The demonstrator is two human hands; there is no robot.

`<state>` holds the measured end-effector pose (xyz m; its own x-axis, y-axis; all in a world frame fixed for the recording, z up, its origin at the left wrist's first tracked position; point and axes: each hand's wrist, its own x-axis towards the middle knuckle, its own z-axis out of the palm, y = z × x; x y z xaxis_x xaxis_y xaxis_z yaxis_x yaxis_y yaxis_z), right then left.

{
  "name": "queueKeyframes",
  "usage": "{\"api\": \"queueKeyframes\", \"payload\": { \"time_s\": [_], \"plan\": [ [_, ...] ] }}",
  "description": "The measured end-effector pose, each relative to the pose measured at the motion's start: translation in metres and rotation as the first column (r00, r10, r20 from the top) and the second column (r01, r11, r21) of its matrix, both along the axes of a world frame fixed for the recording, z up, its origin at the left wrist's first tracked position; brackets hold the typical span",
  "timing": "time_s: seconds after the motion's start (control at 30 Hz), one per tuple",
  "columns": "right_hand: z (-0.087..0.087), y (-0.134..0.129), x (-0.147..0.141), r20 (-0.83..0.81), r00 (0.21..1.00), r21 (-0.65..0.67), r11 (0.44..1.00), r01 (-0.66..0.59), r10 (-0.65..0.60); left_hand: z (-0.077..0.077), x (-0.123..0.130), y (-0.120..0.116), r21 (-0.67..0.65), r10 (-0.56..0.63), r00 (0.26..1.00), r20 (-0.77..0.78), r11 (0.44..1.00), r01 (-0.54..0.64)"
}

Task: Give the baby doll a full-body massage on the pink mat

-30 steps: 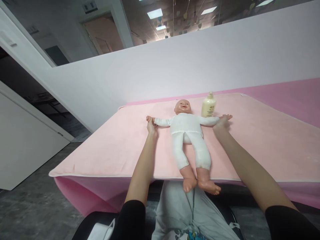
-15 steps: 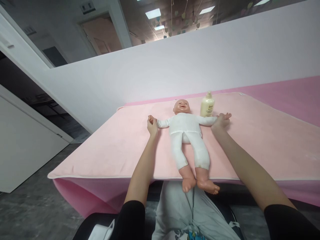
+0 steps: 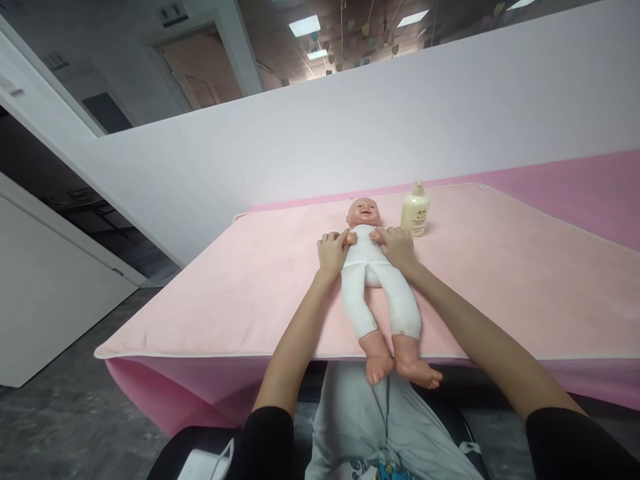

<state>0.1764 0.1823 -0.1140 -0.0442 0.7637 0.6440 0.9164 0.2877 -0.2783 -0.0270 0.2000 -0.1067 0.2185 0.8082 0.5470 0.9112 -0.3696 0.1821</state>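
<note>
A baby doll (image 3: 370, 252) with a white cloth body lies on its back on the pink mat, head toward the wall and feet over the near edge. My left hand (image 3: 332, 252) is closed around the doll's hand on the left, holding it at the chest. On the other side, my right hand (image 3: 399, 245) grips the doll's other hand, also against the chest. Both doll arms are bent inward and mostly hidden by my hands. A cream pump bottle (image 3: 415, 211) stands just beyond my right hand.
The pink mat (image 3: 210, 293) covers the table, with a darker pink cloth (image 3: 590, 180) beneath it. A white partition wall (image 3: 320, 140) rises behind. My legs (image 3: 350, 420) are under the near edge. A white object (image 3: 203, 463) lies at the lower left.
Both my hands have moved inward from the sides, bringing the doll's outstretched arms in to its chest. The bottle has stayed where it was.
</note>
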Motion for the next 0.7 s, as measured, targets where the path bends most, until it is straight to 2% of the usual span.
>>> {"api": "queueKeyframes", "payload": {
  "time_s": [0.1,0.27,0.43,0.6,0.7],
  "plan": [
    [0.002,-0.002,-0.008,0.260,0.965,-0.052,0.998,0.044,-0.029,0.001,0.012,-0.002,-0.017,-0.005,0.993,-0.116,1.000,0.003],
    [0.003,-0.002,-0.007,0.370,0.928,-0.050,0.996,0.073,-0.049,0.000,0.011,-0.001,-0.056,-0.044,0.992,-0.116,0.998,0.038],
    [0.003,-0.001,-0.004,0.310,0.949,-0.076,0.993,0.090,-0.062,-0.004,0.006,0.001,-0.112,-0.072,0.997,-0.021,0.991,0.069],
    [0.003,-0.001,-0.004,0.270,0.962,-0.096,0.993,0.063,-0.035,-0.007,0.001,0.004,-0.090,-0.208,0.978,0.005,0.974,0.207],
    [0.003,-0.002,-0.001,0.104,0.994,-0.103,0.995,-0.002,0.012,-0.009,-0.001,0.004,-0.067,-0.201,0.978,0.058,0.976,0.205]
  ]
}}
